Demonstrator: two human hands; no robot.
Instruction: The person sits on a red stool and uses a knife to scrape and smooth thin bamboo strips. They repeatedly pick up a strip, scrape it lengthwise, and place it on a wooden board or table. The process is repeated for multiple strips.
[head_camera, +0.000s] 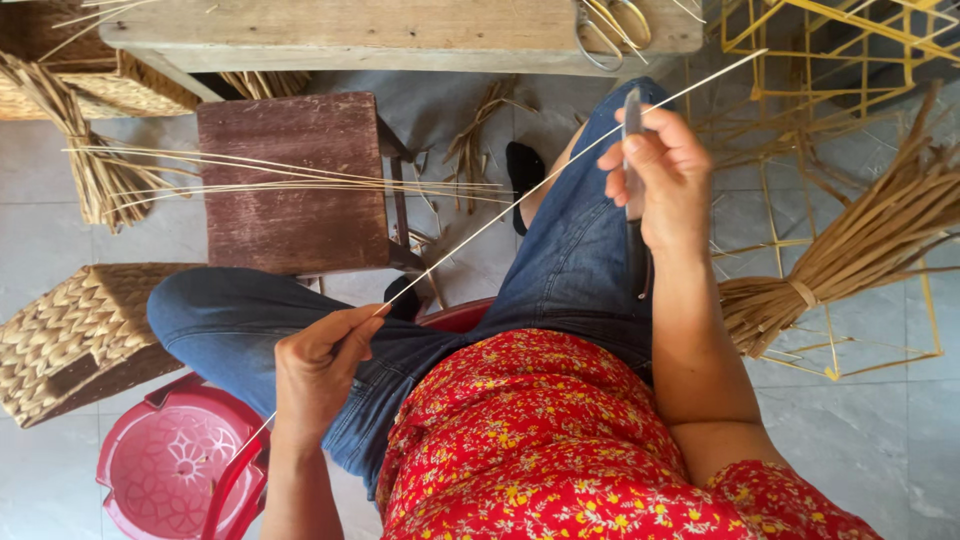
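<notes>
My left hand (318, 368) pinches a long thin pale cane strip (520, 198) low over my left knee. The strip runs up to the right, past my right hand (660, 175), toward the yellow frame at the top right. My right hand grips a small knife (632, 150), blade upright, pressed against the strip above my right thigh. I sit in blue jeans and a red flowered top.
A dark wooden stool (290, 185) bears several loose strips. A woven basket (75, 335) and a red plastic stool (180, 465) sit at left. A bound reed bundle (850, 250) lies at right over yellow wire frames (850, 60). Scissors (610, 25) rest on the wooden bench (400, 30).
</notes>
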